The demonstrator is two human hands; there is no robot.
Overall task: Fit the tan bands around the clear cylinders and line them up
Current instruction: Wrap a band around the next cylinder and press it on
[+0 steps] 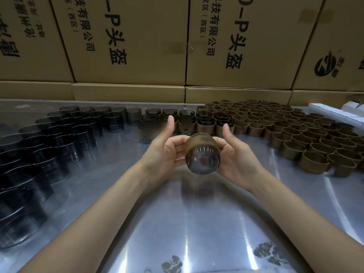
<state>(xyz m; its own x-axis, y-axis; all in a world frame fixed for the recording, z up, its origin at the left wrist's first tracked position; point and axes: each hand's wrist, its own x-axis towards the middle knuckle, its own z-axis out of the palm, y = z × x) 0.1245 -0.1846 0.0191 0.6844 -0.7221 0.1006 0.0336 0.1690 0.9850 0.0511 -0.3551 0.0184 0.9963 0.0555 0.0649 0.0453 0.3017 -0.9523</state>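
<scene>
Both my hands hold one clear cylinder [202, 161] above the middle of the metal table, its open end facing me. A tan band [201, 141] sits around its far half. My left hand [167, 148] cups its left side with fingers curled under and thumb raised. My right hand [233, 152] cups its right side the same way. Bare clear cylinders [59, 138] crowd the left of the table. Loose tan bands [295, 133] stand in rows at the right. Several banded cylinders [204, 120] stand in a row at the back centre.
The steel table [177, 223] is shiny, with dark stains near its front edge. Stacked cardboard boxes [137, 46] form a wall right behind the table. White flat boxes [334, 113] lie at the far right.
</scene>
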